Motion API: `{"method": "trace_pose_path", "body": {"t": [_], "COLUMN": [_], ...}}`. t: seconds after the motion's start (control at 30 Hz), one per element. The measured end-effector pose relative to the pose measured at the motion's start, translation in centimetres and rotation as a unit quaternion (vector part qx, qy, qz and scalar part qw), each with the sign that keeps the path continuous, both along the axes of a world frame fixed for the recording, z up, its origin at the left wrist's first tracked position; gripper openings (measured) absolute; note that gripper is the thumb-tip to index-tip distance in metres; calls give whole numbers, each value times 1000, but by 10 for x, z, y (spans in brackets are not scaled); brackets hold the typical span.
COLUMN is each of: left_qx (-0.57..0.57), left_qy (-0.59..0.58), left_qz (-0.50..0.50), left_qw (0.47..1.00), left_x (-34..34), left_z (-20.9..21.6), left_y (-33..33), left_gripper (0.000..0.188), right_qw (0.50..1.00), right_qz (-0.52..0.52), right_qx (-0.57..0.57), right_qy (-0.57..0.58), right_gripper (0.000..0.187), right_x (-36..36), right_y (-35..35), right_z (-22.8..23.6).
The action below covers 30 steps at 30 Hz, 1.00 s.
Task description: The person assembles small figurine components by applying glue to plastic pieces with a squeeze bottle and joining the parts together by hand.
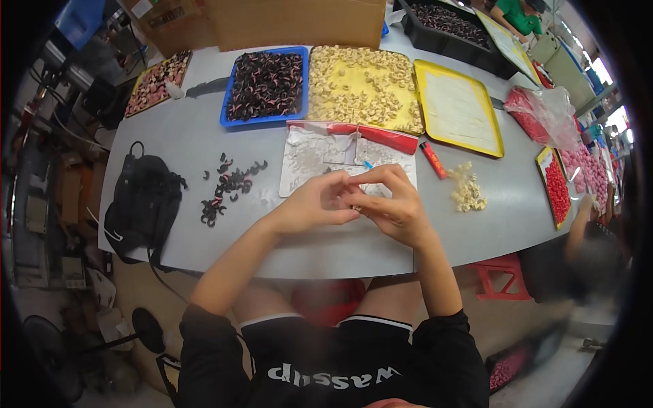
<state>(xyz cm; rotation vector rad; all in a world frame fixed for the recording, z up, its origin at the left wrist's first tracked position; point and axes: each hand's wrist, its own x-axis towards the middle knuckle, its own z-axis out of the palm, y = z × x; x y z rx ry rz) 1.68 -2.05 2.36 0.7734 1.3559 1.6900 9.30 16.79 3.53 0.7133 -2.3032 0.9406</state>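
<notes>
My left hand (314,202) and my right hand (392,204) meet over the grey table (177,143), fingertips pinched together around a small pale piece that is mostly hidden. Just behind them lie clear plastic bags with red strips (326,153). A scatter of small dark curved pieces (228,187) lies to the left of my left hand. A little pile of cream pieces (466,190) sits to the right of my right hand, next to a red lighter-like stick (433,160).
At the back stand a blue tray of dark and pink pieces (265,85), a yellow tray of cream pieces (364,85) and an empty-looking yellow tray (459,109). A black bag (139,204) lies at the left edge. Trays of red pieces (554,183) sit at right, where another person's arm (578,231) shows.
</notes>
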Motion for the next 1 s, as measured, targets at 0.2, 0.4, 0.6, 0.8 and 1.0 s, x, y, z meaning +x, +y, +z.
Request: {"method": "trace_pose_path", "body": {"t": [0.2, 0.4, 0.6, 0.8, 1.0], "left_qx": [-5, -4, -1, 7, -23], "left_qy": [13, 9, 32, 23, 15], "left_qz": [1, -1, -3, 5, 41], "left_qw": [1000, 1000, 999, 1000, 999], "left_x": [-1, -1, 0, 0, -1], "left_z": [1, 0, 3, 4, 7], "left_y": [-2, 0, -2, -3, -7], "left_gripper": [29, 29, 29, 26, 24], "right_qw": [1000, 1000, 999, 999, 998], "right_qz": [-9, -8, -10, -10, -8], "right_qx": [-9, -6, -28, -42, -53], "right_qy": [-17, -18, -22, -33, -23], "right_gripper": [25, 24, 25, 29, 35], "right_x": [0, 1, 1, 1, 0], "right_y": [-3, -2, -4, 0, 1], "right_z": [1, 1, 3, 2, 3]}}
